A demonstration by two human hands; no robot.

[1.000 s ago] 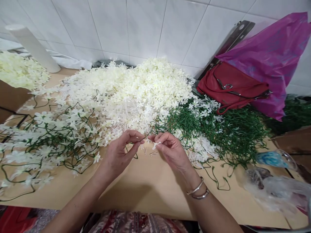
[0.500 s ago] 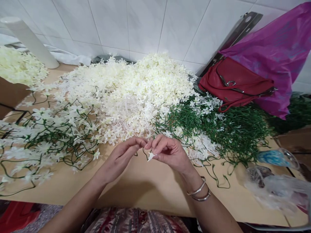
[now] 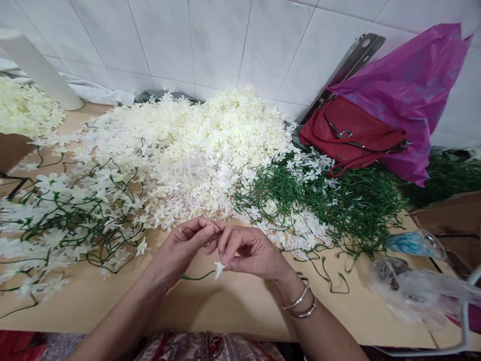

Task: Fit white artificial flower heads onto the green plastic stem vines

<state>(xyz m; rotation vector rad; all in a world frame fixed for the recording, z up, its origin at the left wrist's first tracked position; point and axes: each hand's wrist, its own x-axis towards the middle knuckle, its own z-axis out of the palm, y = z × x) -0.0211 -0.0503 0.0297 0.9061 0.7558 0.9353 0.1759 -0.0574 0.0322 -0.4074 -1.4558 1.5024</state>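
Close together over the table's front, my two hands meet at the fingertips. My right hand (image 3: 250,250) pinches a small white artificial flower (image 3: 218,269) between thumb and fingers, petals pointing down. A green stem (image 3: 199,277) runs left from near that flower, below my left hand (image 3: 190,245). The left thumb and fingertips are pressed together on something, perhaps part of a stem, which the fingers hide. Just beyond the hands lies a large heap of white artificial flowers (image 3: 210,145).
White flowers on green stems (image 3: 82,210) spread at left. Loose green stems (image 3: 361,205) pile at right, beside a red handbag (image 3: 349,130) and purple plastic bag (image 3: 413,100). A blue-patterned cup (image 3: 415,244) and clear plastic bag (image 3: 421,291) lie at the right edge.
The view has shifted slightly. My hands stay together, and the white flower now hangs lower at the right fingertips. A green stem shows beneath the left hand.
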